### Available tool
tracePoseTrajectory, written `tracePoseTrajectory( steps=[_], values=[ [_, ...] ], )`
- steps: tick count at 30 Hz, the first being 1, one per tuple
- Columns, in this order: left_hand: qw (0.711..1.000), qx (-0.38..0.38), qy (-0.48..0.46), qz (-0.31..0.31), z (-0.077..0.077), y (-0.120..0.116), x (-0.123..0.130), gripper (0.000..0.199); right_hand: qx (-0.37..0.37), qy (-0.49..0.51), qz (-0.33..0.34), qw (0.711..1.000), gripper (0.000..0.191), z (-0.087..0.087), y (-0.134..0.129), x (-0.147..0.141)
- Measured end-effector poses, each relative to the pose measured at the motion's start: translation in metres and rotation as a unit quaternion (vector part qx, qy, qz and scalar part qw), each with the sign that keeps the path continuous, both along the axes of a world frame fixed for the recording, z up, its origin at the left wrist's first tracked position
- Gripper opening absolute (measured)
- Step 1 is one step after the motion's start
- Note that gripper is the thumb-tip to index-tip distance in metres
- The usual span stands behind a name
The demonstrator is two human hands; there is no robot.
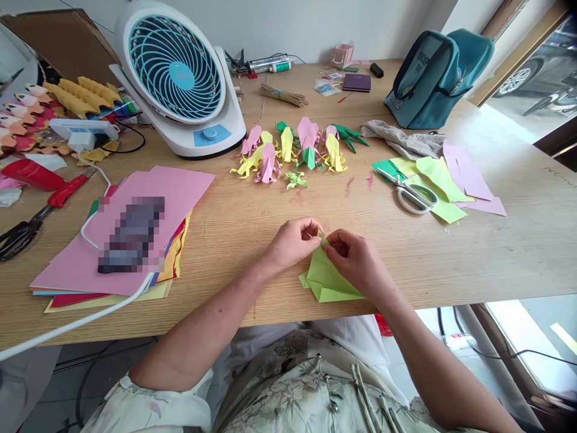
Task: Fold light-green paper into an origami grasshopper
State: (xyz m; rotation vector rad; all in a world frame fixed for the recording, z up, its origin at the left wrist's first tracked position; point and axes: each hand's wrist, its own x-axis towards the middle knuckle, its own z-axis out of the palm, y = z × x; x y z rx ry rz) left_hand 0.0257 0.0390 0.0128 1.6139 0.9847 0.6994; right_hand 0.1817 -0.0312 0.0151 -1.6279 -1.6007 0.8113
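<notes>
A: The biggest thing before you is your wooden table (496,258). What comes next?
B: Your white-and-blue fan (181,76) at the back left. Then your stack of coloured paper (178,186), nearer you on the left, and the cluster of origami figures (308,133) beyond your hands.
A: And the folded lime-green paper (331,276)?
B: It lies near the table's front edge, broad end toward you, narrowing away from you to a tip between your hands.
A: What are those hands doing?
B: Your left hand (292,243) closes thumb and fingers on the tip from the left. Your right hand (354,255) reaches over the paper's right side, hiding part of it, and pinches there too, the two sets of fingertips almost meeting.
</notes>
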Motion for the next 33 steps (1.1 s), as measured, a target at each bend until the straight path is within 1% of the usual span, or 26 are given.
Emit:
tracePoseTrajectory(
  steps=[4, 7, 9, 12, 14, 16, 20, 22, 25, 28, 30, 33],
  values=[
    [1.0, 0.02, 0.009, 0.001, 0.0, -0.002, 0.002, 0.016, 0.013, -0.073, -0.012, 0.997, 0.009, -0.001, 0.001, 0.0],
    [0.995, 0.066, 0.074, -0.02, 0.002, -0.002, -0.001, 0.018, 0.003, -0.129, 0.0, 0.992, 0.007, 0.0, 0.001, -0.002],
    [0.986, 0.099, 0.128, -0.041, 0.004, 0.001, -0.005, 0.015, -0.02, -0.156, 0.017, 0.987, 0.011, 0.002, 0.0, -0.002],
    [0.962, 0.185, 0.185, -0.074, 0.006, 0.007, -0.013, 0.011, -0.048, -0.177, 0.03, 0.983, 0.017, 0.008, -0.002, -0.003],
    [0.941, 0.253, 0.201, -0.099, 0.006, 0.011, -0.017, 0.011, -0.052, -0.193, 0.029, 0.979, 0.016, 0.011, -0.002, -0.003],
    [0.924, 0.298, 0.202, -0.127, 0.005, 0.015, -0.019, 0.014, -0.052, -0.211, 0.032, 0.976, 0.013, 0.013, -0.003, -0.003],
    [0.9, 0.343, 0.199, -0.184, 0.006, 0.017, -0.019, 0.016, -0.04, -0.237, 0.043, 0.97, 0.011, 0.014, -0.002, -0.003],
    [0.886, 0.364, 0.205, -0.2, 0.008, 0.017, -0.018, 0.014, -0.034, -0.25, 0.046, 0.967, 0.011, 0.013, -0.003, -0.003],
    [0.854, 0.407, 0.243, -0.214, 0.012, 0.016, -0.016, 0.017, -0.022, -0.274, 0.04, 0.961, 0.011, 0.011, -0.005, -0.003],
    [0.82, 0.446, 0.282, -0.223, 0.012, 0.016, -0.016, 0.021, 0.002, -0.301, 0.032, 0.953, 0.011, 0.009, -0.009, -0.004],
    [0.81, 0.458, 0.288, -0.227, 0.01, 0.016, -0.016, 0.022, 0.015, -0.325, 0.03, 0.945, 0.012, 0.008, -0.011, -0.006],
    [0.807, 0.463, 0.286, -0.23, 0.009, 0.017, -0.017, 0.023, 0.02, -0.358, 0.038, 0.933, 0.014, 0.008, -0.015, -0.008]
  ],
)
